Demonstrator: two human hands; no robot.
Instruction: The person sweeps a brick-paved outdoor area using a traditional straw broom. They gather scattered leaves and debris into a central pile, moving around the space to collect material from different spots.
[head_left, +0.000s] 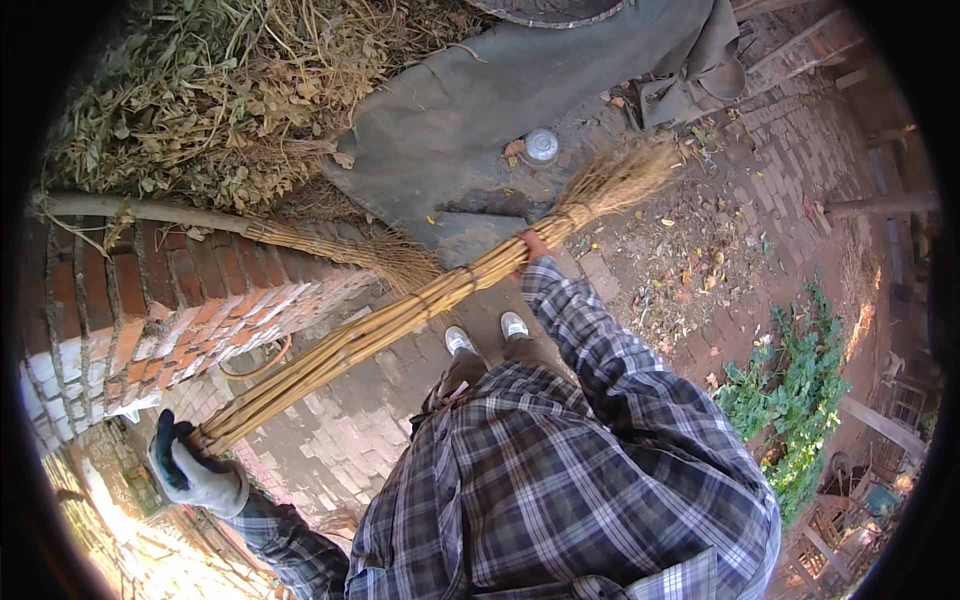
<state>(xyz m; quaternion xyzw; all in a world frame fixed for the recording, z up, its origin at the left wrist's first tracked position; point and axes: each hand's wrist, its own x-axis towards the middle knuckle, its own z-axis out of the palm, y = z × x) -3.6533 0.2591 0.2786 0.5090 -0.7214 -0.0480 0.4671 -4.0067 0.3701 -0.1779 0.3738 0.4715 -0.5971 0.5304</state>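
A large broom of bundled stalks (360, 337) slants across the view, its bushy brush end at the upper right. My left hand (191, 461), in a grey and black work glove, is closed on the butt end of the broom at the lower left. Without a glove, my right hand (532, 247) grips the bundle just below the brush; its fingers are partly hidden. A second twig broom (330, 244) with a wooden handle lies along the top of the brick wall, its bristles just behind the broom I hold.
Dried leafy stalks (225, 105) are heaped behind the brick wall (172, 300). A grey-green sheet (465, 97) lies beyond, with a round glass or metal item (541, 146) beside it. Fallen leaves (690, 270) litter the brick paving. Green plants (802, 390) grow at the right.
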